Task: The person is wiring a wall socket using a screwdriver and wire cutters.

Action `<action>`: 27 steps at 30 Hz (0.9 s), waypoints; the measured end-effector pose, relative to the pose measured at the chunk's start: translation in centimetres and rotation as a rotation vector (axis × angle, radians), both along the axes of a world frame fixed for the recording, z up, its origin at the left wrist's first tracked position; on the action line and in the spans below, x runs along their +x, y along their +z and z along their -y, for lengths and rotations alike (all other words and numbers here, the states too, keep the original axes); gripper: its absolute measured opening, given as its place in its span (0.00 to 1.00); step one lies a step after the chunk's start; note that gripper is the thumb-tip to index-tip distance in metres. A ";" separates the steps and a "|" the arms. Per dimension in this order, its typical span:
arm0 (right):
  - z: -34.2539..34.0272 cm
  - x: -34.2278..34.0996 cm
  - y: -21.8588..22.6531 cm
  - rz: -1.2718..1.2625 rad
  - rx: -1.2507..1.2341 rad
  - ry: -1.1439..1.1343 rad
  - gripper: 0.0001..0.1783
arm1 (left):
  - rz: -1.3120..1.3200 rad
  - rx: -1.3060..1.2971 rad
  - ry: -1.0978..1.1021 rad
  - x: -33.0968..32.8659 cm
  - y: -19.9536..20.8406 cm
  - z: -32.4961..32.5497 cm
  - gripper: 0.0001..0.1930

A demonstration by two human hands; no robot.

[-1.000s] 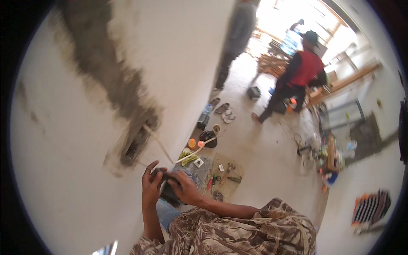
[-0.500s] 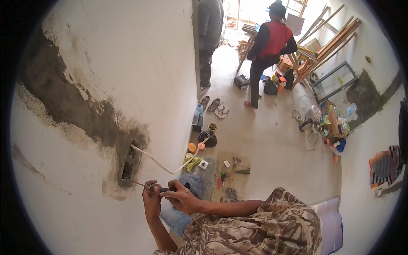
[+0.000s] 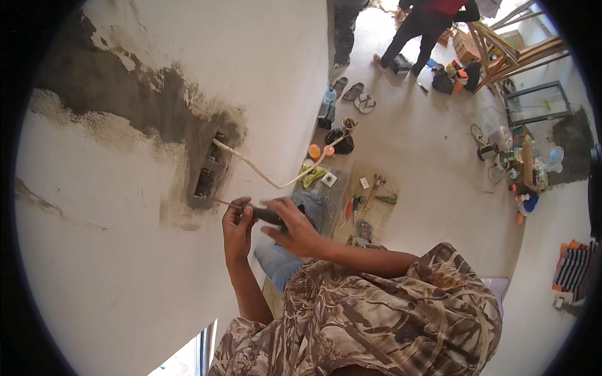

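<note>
A screwdriver with a black handle [image 3: 266, 215] lies level in front of the wall, its thin shaft pointing left. The tip meets the lower end of a recessed electrical box [image 3: 205, 182] in the wall. My left hand [image 3: 237, 233] is closed round the front of the screwdriver, where shaft and handle join. At the handle's rear is my right hand [image 3: 298, 230], slightly blurred, its fingers and thumb spread apart around the handle rather than wrapped on it. Out of the box's upper part comes a bent whitish cable [image 3: 260, 177], running toward the floor.
A mat [image 3: 367, 194] on the floor holds a hammer [image 3: 375, 190], pliers [image 3: 387, 199] and other tools. Sandals [image 3: 354, 91], a bottle [image 3: 329, 95] and orange tubs line the wall. A person [image 3: 423, 31] stands farther off near timber lengths [image 3: 527, 56].
My view has shifted, so the wall box sits higher and further right. The right hand's fingers have loosened from the screwdriver handle and spread. The far person in red has changed stance.
</note>
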State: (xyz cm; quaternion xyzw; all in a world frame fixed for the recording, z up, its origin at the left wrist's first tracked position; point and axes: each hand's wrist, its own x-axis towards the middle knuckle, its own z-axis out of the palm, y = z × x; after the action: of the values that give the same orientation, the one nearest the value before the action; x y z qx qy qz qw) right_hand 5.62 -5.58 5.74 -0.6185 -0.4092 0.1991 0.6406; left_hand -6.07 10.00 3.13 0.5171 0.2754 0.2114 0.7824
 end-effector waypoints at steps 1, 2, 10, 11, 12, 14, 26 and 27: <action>0.4 0.4 0.0 -0.211 -0.093 0.039 0.19 | 0.011 0.003 0.009 1.0 1.1 0.9 0.23; 0.5 0.8 0.3 -0.418 -0.182 0.087 0.18 | 0.026 0.010 0.028 1.4 1.8 1.6 0.24; -0.3 0.1 -1.4 0.289 0.052 -0.035 0.20 | -0.105 0.068 0.027 0.1 1.3 0.9 0.24; -0.3 0.5 -0.6 0.316 0.084 -0.084 0.20 | -0.077 0.076 0.034 0.4 1.6 0.9 0.23; 0.2 0.5 -0.2 0.041 -0.038 -0.039 0.20 | -0.022 0.035 0.011 0.8 2.0 0.9 0.24; 0.9 1.1 -0.1 -0.261 -0.224 0.084 0.21 | 0.095 -0.071 -0.026 1.4 2.1 1.1 0.27; 0.6 1.6 0.4 -0.391 -0.273 0.125 0.19 | 0.072 -0.123 -0.062 0.7 2.4 1.4 0.23; 0.8 1.7 0.5 -0.495 -0.347 0.156 0.20 | 0.109 -0.161 -0.017 1.0 3.0 1.9 0.22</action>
State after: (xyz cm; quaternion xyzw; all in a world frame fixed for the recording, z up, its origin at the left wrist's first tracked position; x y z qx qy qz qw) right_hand 7.29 -6.35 6.22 -0.6182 -0.2469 0.4591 0.5883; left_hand -5.02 8.11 6.14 0.4428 0.2439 0.2098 0.8369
